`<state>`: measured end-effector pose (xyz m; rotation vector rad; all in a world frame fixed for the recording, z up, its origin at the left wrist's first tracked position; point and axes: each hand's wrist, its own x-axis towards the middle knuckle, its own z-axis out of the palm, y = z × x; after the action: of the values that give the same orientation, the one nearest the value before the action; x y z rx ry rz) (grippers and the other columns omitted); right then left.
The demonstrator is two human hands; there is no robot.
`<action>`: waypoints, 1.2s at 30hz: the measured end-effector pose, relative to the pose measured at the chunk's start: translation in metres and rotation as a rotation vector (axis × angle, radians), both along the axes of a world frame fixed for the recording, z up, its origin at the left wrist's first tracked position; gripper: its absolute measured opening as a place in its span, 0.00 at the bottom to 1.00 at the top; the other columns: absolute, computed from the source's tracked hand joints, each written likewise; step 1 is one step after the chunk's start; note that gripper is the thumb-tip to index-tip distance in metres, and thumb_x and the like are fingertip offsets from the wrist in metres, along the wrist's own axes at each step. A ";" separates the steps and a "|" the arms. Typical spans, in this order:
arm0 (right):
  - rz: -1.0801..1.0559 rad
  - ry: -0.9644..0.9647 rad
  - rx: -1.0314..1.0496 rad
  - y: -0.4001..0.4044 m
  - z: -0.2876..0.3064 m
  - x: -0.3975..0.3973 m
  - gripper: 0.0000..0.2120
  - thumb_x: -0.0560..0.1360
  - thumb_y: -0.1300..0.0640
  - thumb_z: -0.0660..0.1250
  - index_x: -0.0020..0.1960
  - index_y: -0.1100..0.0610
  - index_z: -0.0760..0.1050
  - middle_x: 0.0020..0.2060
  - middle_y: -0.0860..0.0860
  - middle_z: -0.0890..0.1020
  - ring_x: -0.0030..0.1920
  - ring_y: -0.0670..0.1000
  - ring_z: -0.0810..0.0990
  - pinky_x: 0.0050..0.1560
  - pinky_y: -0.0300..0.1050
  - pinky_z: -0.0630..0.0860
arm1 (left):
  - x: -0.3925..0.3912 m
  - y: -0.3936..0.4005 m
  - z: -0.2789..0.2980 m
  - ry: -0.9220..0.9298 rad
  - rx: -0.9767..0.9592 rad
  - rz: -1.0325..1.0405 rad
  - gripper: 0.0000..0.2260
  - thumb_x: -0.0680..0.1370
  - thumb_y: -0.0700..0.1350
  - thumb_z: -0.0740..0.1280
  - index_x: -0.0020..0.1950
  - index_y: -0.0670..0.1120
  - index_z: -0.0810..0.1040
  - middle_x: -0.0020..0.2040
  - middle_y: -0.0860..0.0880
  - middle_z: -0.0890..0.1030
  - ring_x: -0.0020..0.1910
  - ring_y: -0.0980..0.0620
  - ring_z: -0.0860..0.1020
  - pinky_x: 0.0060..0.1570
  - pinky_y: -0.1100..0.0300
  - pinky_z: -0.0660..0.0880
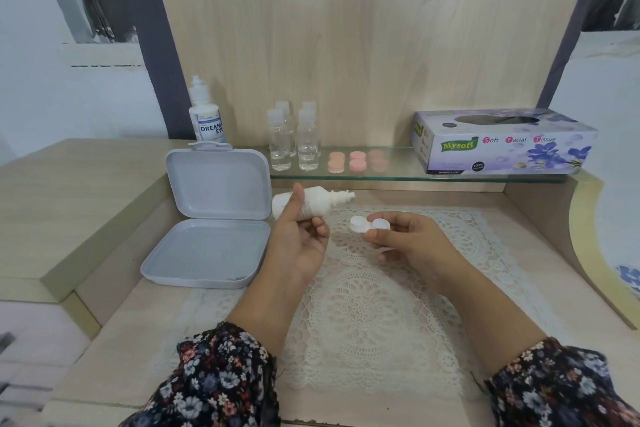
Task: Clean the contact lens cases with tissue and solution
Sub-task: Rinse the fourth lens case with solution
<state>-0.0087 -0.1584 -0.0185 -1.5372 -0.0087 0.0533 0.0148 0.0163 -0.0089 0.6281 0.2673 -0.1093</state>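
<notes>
A pale wood-grain back panel (363, 45) rises behind a light wooden desk (138, 340), whose raised side ledge (69, 201) sits to the left. A thin glass shelf (398, 174) runs along the panel's foot. A white crocheted lace mat (363, 305) covers the desktop. Whitish walls (34, 97) flank dark grey uprights (156, 62). The light is soft and even.

This looks like a home dressing table in a bedroom. A pale wood-grain worktop (114, 340) carries a white lace doily (363, 315), and a tall wooden back panel (363, 28) rises behind it. Beyond the grips, a glass shelf (398, 174) holds a floral tissue box (502, 142), small clear bottles (294, 139) and pink contact lens cases (356, 160). Floral sleeves (221, 381) suggest everyday house clothes.
</notes>
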 end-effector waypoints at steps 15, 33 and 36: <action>-0.031 -0.007 -0.287 -0.001 -0.005 -0.002 0.11 0.68 0.59 0.77 0.50 0.54 0.83 0.36 0.49 0.81 0.34 0.44 0.78 0.36 0.33 0.74 | 0.003 0.001 -0.002 0.018 -0.036 -0.008 0.14 0.73 0.51 0.72 0.50 0.42 0.76 0.37 0.47 0.76 0.24 0.57 0.68 0.22 0.67 0.68; 0.008 -0.015 -0.710 -0.005 -0.012 0.003 0.12 0.67 0.49 0.77 0.49 0.48 0.83 0.49 0.43 0.82 0.48 0.42 0.79 0.46 0.39 0.73 | 0.004 0.001 -0.004 0.024 -0.035 0.004 0.15 0.73 0.52 0.72 0.50 0.43 0.76 0.37 0.47 0.75 0.24 0.58 0.68 0.22 0.67 0.68; 0.003 0.001 -0.727 -0.008 -0.011 0.003 0.12 0.66 0.51 0.78 0.48 0.47 0.83 0.49 0.43 0.82 0.49 0.43 0.79 0.51 0.43 0.76 | 0.004 0.002 -0.004 0.022 -0.030 0.005 0.14 0.74 0.52 0.72 0.50 0.43 0.76 0.39 0.46 0.76 0.25 0.57 0.68 0.22 0.68 0.68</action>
<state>-0.0054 -0.1668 -0.0297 -2.2640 0.0111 0.0630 0.0186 0.0181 -0.0132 0.5965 0.2883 -0.1153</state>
